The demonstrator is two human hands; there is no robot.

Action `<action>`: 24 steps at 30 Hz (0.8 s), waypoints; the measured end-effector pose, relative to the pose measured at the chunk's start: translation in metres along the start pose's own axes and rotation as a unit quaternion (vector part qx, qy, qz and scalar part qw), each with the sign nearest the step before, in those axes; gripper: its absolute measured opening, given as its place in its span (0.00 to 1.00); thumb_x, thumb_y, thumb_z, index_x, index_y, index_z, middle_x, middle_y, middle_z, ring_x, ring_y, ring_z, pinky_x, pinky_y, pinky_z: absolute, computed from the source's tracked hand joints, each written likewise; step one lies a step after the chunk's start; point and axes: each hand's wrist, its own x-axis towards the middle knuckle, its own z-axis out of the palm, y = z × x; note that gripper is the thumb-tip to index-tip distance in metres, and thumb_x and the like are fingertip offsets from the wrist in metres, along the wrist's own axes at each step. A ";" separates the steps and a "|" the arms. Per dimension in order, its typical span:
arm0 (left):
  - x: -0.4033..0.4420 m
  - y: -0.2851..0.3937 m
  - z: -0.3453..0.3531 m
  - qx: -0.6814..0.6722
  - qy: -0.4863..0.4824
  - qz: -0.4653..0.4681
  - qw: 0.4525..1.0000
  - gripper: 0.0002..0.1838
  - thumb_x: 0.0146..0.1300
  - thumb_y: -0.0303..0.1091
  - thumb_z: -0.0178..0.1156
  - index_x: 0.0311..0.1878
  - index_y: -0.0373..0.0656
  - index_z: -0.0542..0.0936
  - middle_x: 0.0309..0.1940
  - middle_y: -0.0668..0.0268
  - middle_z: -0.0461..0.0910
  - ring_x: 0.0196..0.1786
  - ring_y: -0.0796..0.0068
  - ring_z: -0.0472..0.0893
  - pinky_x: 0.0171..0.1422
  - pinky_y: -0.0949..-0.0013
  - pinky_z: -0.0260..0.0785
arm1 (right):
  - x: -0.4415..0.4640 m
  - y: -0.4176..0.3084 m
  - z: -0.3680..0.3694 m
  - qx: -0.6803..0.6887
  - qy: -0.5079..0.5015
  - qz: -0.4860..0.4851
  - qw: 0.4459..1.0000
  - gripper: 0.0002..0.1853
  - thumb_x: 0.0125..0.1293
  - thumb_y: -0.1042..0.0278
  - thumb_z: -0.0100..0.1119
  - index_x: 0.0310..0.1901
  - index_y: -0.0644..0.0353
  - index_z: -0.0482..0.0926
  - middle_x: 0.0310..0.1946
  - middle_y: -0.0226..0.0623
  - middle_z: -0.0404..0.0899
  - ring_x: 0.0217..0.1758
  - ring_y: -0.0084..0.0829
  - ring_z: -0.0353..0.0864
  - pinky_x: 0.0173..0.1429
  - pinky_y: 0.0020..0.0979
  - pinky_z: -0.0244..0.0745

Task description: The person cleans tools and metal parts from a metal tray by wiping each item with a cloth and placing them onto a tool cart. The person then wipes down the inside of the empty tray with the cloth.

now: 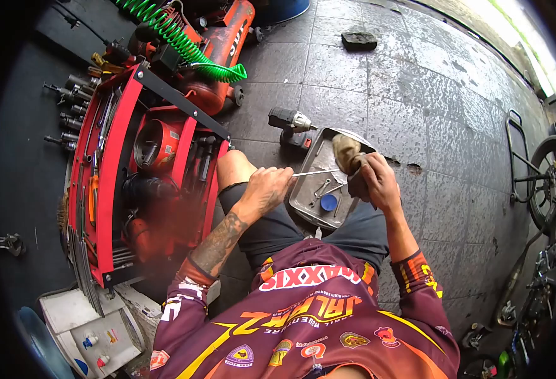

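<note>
My left hand [268, 189] is closed around one end of a slim metal rod [316, 172], whose handle end is hidden in the fingers. The rod points right, its far end reaching the rag. My right hand [378, 182] grips a dirty, brown-grey rag [347, 153], bunched up so part of it hangs over the fingers. Both hands are above a grey metal tray [302, 201] between my knees. In the tray lie several small tools, among them a wrench [322, 187], and a round blue cap [328, 202].
A cordless impact wrench [290, 126] lies by the tray's far left corner. At left stands a red tool cart [110, 189] with sockets and pliers. Behind it is an orange compressor [221, 57] with a green coiled hose [183, 44]. Bicycle parts [546, 183] line the right side.
</note>
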 end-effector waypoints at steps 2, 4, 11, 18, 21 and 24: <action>-0.002 0.011 0.000 -0.057 -0.020 -0.052 0.997 0.12 0.64 0.38 0.50 0.31 0.39 0.71 0.22 0.50 0.77 0.29 0.47 0.78 0.32 0.48 0.68 | -0.003 -0.023 0.017 -0.101 -0.021 -0.085 0.991 0.12 0.58 0.64 0.60 0.39 0.63 0.78 0.42 0.40 0.74 0.47 0.42 0.70 0.50 0.36 0.67; -0.002 0.023 0.010 -0.113 -0.037 -0.082 0.989 0.13 0.62 0.37 0.50 0.30 0.37 0.75 0.24 0.48 0.78 0.31 0.43 0.78 0.35 0.48 0.69 | -0.001 -0.043 0.045 -0.152 -0.098 -0.146 0.973 0.17 0.58 0.68 0.59 0.50 0.57 0.74 0.49 0.40 0.71 0.53 0.43 0.67 0.57 0.39 0.63; -0.023 0.039 -0.008 -0.235 -0.031 -0.163 0.958 0.15 0.66 0.41 0.46 0.35 0.39 0.74 0.25 0.46 0.77 0.34 0.42 0.77 0.36 0.48 0.67 | -0.014 -0.024 0.075 -0.150 -0.210 -0.186 0.948 0.10 0.57 0.64 0.58 0.39 0.57 0.74 0.29 0.35 0.73 0.38 0.38 0.71 0.43 0.38 0.62; -0.055 0.022 -0.036 -0.371 0.076 -0.171 0.910 0.13 0.68 0.38 0.46 0.35 0.39 0.73 0.19 0.50 0.72 0.27 0.48 0.77 0.31 0.58 0.66 | 0.004 0.000 0.055 -0.209 -0.139 -0.212 0.944 0.08 0.58 0.64 0.57 0.34 0.58 0.74 0.26 0.37 0.72 0.36 0.40 0.71 0.41 0.40 0.62; -0.079 -0.006 -0.074 -0.536 0.199 -0.267 0.776 0.18 0.73 0.42 0.39 0.28 0.45 0.67 0.15 0.75 0.60 0.17 0.85 0.57 0.24 0.80 0.50 | 0.008 0.054 0.030 -0.083 0.003 -0.001 0.997 0.09 0.64 0.65 0.52 0.39 0.62 0.75 0.32 0.41 0.77 0.39 0.41 0.76 0.44 0.41 0.68; -0.081 -0.007 -0.067 -0.665 0.267 -0.249 0.651 0.18 0.73 0.46 0.41 0.28 0.45 0.65 0.17 0.74 0.55 0.20 0.83 0.58 0.25 0.78 0.52 | 0.004 0.026 0.030 0.180 0.068 0.144 0.971 0.18 0.72 0.61 0.43 0.52 0.67 0.73 0.47 0.41 0.77 0.52 0.27 0.74 0.56 0.29 0.66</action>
